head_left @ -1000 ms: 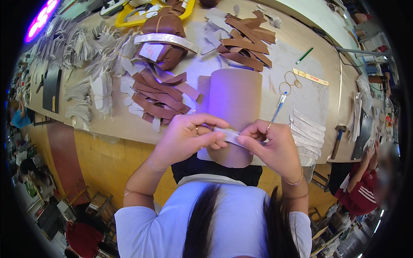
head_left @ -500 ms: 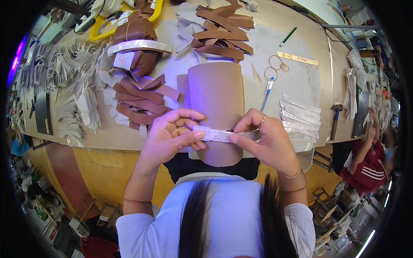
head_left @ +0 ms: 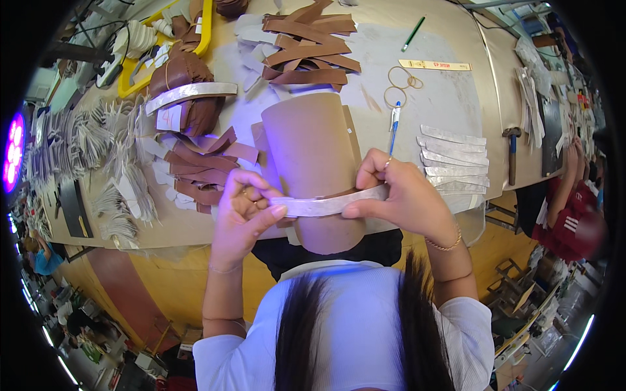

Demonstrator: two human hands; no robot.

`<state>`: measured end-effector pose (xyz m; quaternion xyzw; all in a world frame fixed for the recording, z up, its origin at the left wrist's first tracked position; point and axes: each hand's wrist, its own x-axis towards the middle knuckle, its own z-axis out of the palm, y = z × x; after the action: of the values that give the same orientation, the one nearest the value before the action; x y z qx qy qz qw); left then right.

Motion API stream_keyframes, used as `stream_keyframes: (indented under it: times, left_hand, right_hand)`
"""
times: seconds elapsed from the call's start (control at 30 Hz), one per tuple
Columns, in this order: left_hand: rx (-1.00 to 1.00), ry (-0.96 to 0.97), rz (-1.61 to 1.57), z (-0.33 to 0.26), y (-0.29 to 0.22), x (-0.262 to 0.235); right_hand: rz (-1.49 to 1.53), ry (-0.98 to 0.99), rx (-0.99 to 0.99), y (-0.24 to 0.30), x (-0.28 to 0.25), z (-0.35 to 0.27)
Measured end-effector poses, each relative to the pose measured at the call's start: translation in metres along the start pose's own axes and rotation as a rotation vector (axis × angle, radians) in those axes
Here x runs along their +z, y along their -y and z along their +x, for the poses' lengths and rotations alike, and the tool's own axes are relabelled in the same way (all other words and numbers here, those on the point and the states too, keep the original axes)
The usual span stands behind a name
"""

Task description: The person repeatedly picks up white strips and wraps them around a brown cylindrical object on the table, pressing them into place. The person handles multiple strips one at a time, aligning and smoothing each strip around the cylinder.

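Free room: bare surface (head_left: 450,98) at 1 o'clock of the tan cardboard roll (head_left: 313,150), crossed only by a blue pen (head_left: 394,125) and rubber bands (head_left: 401,81). Obstacles: grey strips (head_left: 453,156) at 3 o'clock; brown leather pieces (head_left: 202,169) at 9 o'clock; brown strips (head_left: 306,42) at 12 o'clock.

Tan worktop (head_left: 450,98) carrying brown strips (head_left: 306,39) lying at the far edge, a green pen (head_left: 413,33), a yellow ruler (head_left: 433,64), rubber bands (head_left: 401,81), a blue pen (head_left: 394,127), grey strips (head_left: 453,156) sitting fanned at right, a hammer (head_left: 512,153), white cut pieces (head_left: 120,176) piling at left
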<state>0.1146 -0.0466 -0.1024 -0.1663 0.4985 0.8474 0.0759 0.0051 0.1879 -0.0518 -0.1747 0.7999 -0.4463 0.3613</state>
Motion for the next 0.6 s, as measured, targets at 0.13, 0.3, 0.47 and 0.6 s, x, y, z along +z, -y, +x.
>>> stream_keyframes:
  times: [0.13,0.3,0.47,0.6]
  left_hand:
    - [0.013,0.023,-0.021,-0.005,0.005,-0.019]
    - [0.009,0.056,-0.04,-0.005,0.012,-0.027]
    - [0.014,0.031,-0.041,-0.002,0.018,-0.024]
    - [-0.004,0.024,-0.047,0.0,0.02,-0.022]
  right_hand:
    - [0.199,0.013,0.046,-0.018,-0.01,-0.006]
    - [0.287,-0.004,0.059,-0.027,-0.012,-0.006]
    - [0.333,-0.01,0.019,-0.036,-0.009,-0.001]
    - [0.369,0.0,0.029,-0.044,-0.003,0.004]
